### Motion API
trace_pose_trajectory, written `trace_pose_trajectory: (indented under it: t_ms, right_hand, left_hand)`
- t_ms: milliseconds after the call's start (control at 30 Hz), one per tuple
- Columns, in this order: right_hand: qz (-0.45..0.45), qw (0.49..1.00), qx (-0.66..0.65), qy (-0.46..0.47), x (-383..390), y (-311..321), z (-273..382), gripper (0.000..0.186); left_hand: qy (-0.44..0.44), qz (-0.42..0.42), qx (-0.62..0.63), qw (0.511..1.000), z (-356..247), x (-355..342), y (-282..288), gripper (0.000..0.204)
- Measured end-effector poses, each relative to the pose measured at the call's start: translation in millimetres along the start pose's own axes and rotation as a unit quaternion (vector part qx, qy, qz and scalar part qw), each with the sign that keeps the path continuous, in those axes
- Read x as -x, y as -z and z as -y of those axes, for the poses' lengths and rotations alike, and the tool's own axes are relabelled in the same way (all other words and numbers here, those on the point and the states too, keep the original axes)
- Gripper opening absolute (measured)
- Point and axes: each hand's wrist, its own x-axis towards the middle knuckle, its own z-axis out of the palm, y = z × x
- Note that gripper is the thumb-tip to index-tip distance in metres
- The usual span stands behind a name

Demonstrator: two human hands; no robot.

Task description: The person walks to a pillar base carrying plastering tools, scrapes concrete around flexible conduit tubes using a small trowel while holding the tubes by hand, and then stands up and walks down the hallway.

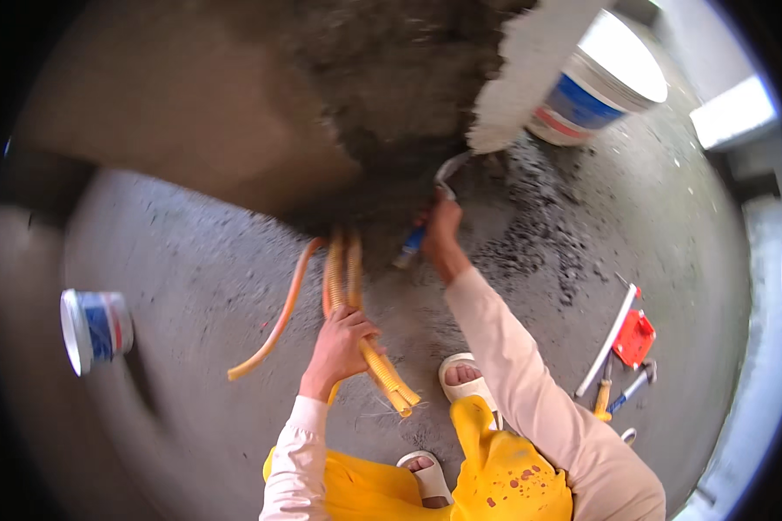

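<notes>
My left hand (pixel 339 343) is closed around a bundle of yellow corrugated conduits (pixel 391 382) that come out at the foot of the wall. Thin wires show at their cut ends. Beside them, an orange conduit (pixel 288 304) curves down to the left, outside my grip. My right hand (pixel 443 227) grips a trowel (pixel 411 246) with a blue handle. Its bent metal neck points up toward the dark, wet mortar (pixel 391 95) on the wall's lower part. The blade is mostly hard to make out against the wall's pale broken edge.
A large white bucket (pixel 582 100) with a blue band stands at the upper right. Mortar crumbs (pixel 530 226) litter the floor below it. A small bucket (pixel 100 326) lies at the left. At the right lie a red tray (pixel 634 337), a white pipe (pixel 606 343) and a hammer (pixel 634 389).
</notes>
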Motion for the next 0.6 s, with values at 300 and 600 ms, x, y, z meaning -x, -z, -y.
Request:
trace_pose_trajectory:
  t_ms: [300, 600]
  right_hand:
    - [0.364, 0.621, 0.640, 0.269, 15.7, -4.6, 62.3, 0.033]
    - [0.447, 0.462, 0.756, 0.119, 34.5, -159.1, 22.5, 0.034]
  left_hand:
    - [-0.047, -0.049, 0.025, 0.997, 9.3, 7.5, -21.2, 0.025]
    - [-0.042, -0.047, 0.021, 0.998, 21.3, 15.2, -52.2, 0.019]
